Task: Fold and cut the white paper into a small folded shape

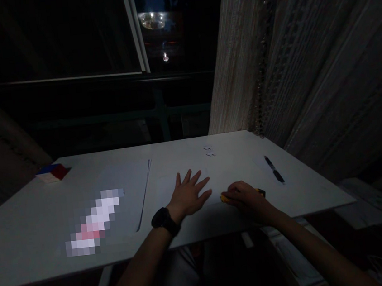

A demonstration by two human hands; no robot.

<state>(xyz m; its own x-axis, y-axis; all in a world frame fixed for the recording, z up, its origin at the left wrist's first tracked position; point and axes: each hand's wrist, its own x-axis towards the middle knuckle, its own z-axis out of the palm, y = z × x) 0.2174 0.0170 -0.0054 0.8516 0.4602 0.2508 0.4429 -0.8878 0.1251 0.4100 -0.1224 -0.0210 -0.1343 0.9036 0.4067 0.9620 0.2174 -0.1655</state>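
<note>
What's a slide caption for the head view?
Left hand flat on white table, right hand closed on a yellow tool beside it, dim light.

Smooth, matt white surface (32, 223); matt paper sheets (129, 176); glossy black plastic pen (274, 169); yellow plastic tool (224, 198); rough woven curtain (305, 58); glossy plastic cube (52, 172)

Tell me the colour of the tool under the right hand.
The small handheld tool is yellow; head view shows it best.

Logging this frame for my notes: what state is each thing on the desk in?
left hand: flat, fingers spread on the paper sheet
right hand: closed on the yellow tool
yellow tool: gripped, mostly hidden
pen: lying flat, untouched
colour cube: resting, far left corner
paper scraps: loose by far edge
</note>
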